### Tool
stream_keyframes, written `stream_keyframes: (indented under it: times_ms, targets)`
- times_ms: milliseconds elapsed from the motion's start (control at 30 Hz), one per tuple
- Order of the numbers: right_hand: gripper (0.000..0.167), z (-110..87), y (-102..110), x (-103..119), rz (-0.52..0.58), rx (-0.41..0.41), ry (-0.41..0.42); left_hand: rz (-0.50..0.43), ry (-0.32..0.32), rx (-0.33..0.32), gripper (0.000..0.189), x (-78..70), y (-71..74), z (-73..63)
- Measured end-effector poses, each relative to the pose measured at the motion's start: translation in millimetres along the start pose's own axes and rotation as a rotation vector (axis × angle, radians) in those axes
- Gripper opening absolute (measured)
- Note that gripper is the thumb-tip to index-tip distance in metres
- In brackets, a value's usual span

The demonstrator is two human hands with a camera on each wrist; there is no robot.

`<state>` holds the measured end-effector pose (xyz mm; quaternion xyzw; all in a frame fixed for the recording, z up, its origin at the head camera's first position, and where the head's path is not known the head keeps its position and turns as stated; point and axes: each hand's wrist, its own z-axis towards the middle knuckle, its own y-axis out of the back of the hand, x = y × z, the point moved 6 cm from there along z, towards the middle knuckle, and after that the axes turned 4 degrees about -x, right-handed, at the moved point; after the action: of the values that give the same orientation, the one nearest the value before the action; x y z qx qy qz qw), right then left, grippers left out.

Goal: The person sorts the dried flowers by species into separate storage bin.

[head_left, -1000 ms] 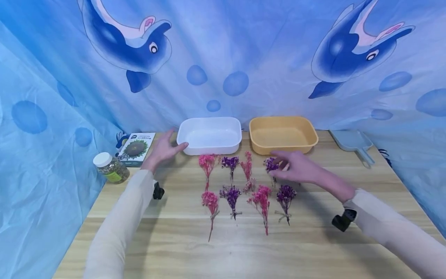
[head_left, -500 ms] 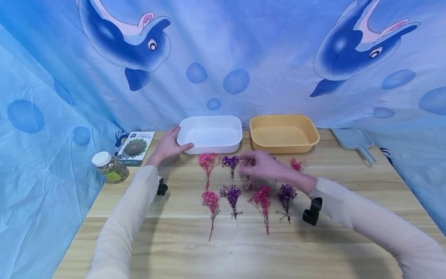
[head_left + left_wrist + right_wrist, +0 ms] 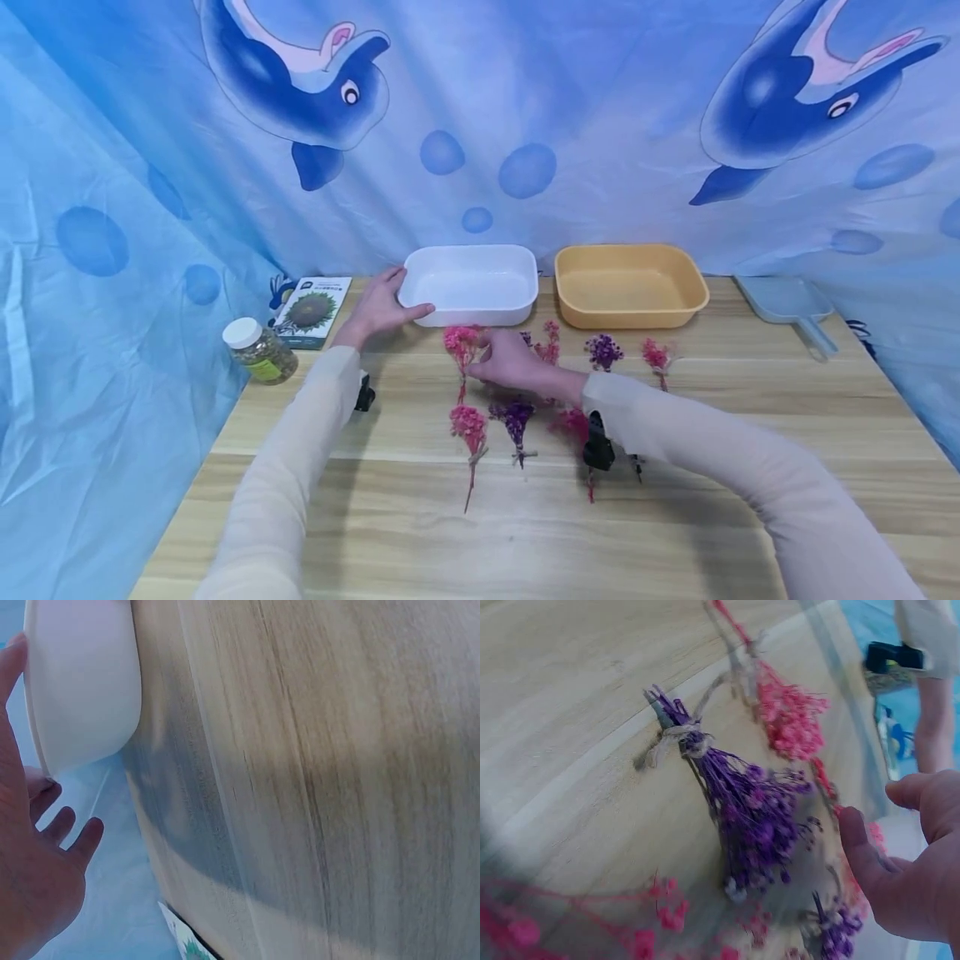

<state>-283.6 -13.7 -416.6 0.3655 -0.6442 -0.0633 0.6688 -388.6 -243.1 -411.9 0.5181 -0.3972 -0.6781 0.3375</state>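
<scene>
At the left end of the white basin (image 3: 480, 317), my left hand (image 3: 382, 307) touches it, thumb at the front wall and fingers at the back corner. In the left wrist view the fingers are spread and some stand clear of the basin (image 3: 82, 682). My right hand (image 3: 510, 360) is over the back row of dried flower bunches, beside the leftmost pink bunch (image 3: 460, 340). The right wrist view shows its thumb and fingers apart, with nothing held. Below it lie a twine-tied purple bunch (image 3: 742, 810) and a pink bunch (image 3: 791, 712). My right hand and sleeve partly hide several bunches.
A yellow basin (image 3: 630, 319) stands right of the white one, with a grey-blue dustpan (image 3: 783, 302) farther right. At the left are a lidded jar (image 3: 261, 354) and a booklet or packet with a sunflower picture (image 3: 311, 312). A dolphin-print curtain (image 3: 480, 125) rises behind the table.
My right hand has swept left along the back row, from the purple bunch on the right to the leftmost pink one. The bunches stay put. My left hand has come closer around the white basin's end.
</scene>
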Motion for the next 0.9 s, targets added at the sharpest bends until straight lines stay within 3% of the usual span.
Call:
stream_keyframes:
  times_ms: [300,533,900]
  targets:
    - [0.075,15.6,-18,-1,-0.127,-0.111,-0.005,-0.017,0.046,0.017,0.111,-1.3,1.1,0.1]
    - [0.087,21.6,-31,-4,-0.158,-0.156,-0.105,0.001,0.056,0.026,0.111,1.6,1.9,-0.5]
    - [0.084,28.8,-36,-10,-0.160,-0.172,-0.195,0.013,0.059,0.018,0.108,-0.1,3.1,-1.0]
